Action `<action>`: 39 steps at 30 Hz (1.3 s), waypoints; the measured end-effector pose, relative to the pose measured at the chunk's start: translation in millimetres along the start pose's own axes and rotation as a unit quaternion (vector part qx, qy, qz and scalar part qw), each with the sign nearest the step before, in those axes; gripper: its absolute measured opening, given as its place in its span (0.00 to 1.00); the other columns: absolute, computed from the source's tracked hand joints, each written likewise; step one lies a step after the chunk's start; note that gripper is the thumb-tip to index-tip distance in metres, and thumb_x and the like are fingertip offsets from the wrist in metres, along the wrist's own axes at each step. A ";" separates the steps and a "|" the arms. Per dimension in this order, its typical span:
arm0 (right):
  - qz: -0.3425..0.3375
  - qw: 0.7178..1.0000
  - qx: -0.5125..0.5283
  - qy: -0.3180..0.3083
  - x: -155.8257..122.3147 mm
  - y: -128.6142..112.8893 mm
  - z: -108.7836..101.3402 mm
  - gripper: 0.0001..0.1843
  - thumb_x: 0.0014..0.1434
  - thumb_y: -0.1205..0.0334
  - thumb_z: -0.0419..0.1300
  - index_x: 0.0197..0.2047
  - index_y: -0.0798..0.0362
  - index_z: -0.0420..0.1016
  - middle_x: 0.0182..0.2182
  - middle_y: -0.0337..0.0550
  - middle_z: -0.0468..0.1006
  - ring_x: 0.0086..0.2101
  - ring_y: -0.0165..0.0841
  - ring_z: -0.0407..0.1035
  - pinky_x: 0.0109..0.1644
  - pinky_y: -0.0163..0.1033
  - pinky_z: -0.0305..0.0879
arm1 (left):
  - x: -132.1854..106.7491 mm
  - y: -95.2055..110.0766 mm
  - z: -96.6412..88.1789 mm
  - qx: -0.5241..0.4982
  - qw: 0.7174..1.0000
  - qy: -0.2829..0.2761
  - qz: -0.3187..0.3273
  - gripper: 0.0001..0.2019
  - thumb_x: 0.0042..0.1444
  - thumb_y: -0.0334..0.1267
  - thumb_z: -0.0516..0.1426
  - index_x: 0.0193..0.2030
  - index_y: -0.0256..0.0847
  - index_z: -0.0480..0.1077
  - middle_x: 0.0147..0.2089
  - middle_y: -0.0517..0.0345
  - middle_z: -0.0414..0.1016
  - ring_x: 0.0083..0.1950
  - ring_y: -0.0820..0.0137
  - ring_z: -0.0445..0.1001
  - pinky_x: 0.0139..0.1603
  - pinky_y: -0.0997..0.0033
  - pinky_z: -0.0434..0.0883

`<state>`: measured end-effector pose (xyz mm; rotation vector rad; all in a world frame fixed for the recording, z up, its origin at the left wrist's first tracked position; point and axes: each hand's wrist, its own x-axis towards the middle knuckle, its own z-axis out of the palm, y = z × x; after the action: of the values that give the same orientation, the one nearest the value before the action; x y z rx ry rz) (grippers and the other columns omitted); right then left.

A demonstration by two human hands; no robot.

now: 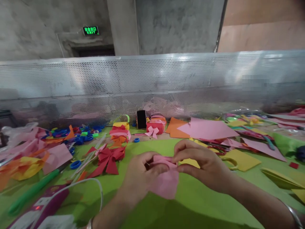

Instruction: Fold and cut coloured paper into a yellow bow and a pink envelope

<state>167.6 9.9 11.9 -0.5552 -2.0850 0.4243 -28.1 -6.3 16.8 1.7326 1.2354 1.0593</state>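
A piece of pink paper (166, 184), folded along its top edge, is held up over the green table covering. My left hand (140, 173) grips it from the left, with the thumb lying across the folded strip. At the upper right corner, my right hand (200, 162) pinches the fold between thumb and fingers. Left of my hands lies a red paper bow (109, 159). Yellow paper (240, 159) and scissors with yellow handles (230, 163) lie beyond my right wrist.
At the back, a dark phone (141, 119) stands beside a red paper bag with a pink bow (156, 125). A purple power strip (45, 203) and a green glue gun (33, 190) occupy the front left. Pink sheets (209, 128) lie behind my right hand. A perforated metal screen (133, 79) closes the far side.
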 end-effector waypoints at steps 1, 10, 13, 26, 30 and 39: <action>0.027 0.999 0.045 0.002 0.1 2.0 0.7 0.05 0.57 0.63 0.61 0.38 0.49 0.76 0.34 0.41 0.70 0.36 0.30 0.67 0.39 0.36 0.65 | 0.9 0.0 -0.6 -0.008 1.000 0.000 -0.009 0.09 0.47 0.43 0.60 0.32 0.41 0.76 0.29 0.60 0.76 0.30 0.72 0.69 0.28 0.76 0.62; 0.241 0.933 0.251 -0.097 -1.0 14.7 8.4 0.12 0.50 0.55 0.65 0.32 0.55 0.74 0.30 0.38 0.68 0.27 0.25 0.60 0.29 0.33 0.57 | 2.1 -9.1 5.5 -0.001 0.999 0.022 -0.043 0.17 0.48 0.52 0.57 0.23 0.38 0.70 0.20 0.64 0.65 0.21 0.76 0.59 0.20 0.78 0.54; 0.252 0.937 0.202 -0.135 -0.6 14.8 6.2 0.15 0.53 0.50 0.61 0.31 0.56 0.73 0.28 0.37 0.66 0.25 0.24 0.56 0.26 0.32 0.53 | 2.5 -9.6 5.6 0.009 0.999 0.011 -0.046 0.16 0.49 0.51 0.56 0.24 0.38 0.71 0.21 0.62 0.67 0.22 0.75 0.61 0.20 0.78 0.55; 0.342 0.907 0.241 -0.053 0.1 4.4 9.5 0.15 0.51 0.55 0.63 0.37 0.55 0.68 0.19 0.34 0.72 0.21 0.26 0.66 0.25 0.32 0.58 | 5.8 -9.5 3.2 -0.004 0.997 -0.011 -0.080 0.17 0.46 0.52 0.58 0.24 0.38 0.68 0.22 0.63 0.66 0.22 0.75 0.61 0.21 0.77 0.56; 0.344 0.895 0.282 0.008 -0.4 9.4 17.1 0.21 0.55 0.53 0.59 0.47 0.56 0.61 0.26 0.39 0.75 0.26 0.30 0.71 0.30 0.37 0.64 | 8.6 -18.8 3.8 -0.047 0.985 0.145 -0.085 0.17 0.45 0.53 0.58 0.24 0.39 0.67 0.22 0.66 0.63 0.23 0.76 0.59 0.23 0.78 0.55; 0.247 0.960 0.116 -0.063 -13.7 -1.1 42.3 0.28 0.50 0.55 0.62 0.53 0.54 0.60 0.27 0.37 0.72 0.25 0.29 0.64 0.29 0.36 0.62 | 15.6 -31.9 6.3 -0.214 0.931 0.253 -0.155 0.22 0.38 0.56 0.62 0.29 0.37 0.67 0.23 0.64 0.65 0.23 0.74 0.63 0.23 0.75 0.61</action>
<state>138.3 -2.0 -19.4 -0.9280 -1.9640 1.0015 -30.3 16.2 -11.4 0.9227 1.3939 1.4962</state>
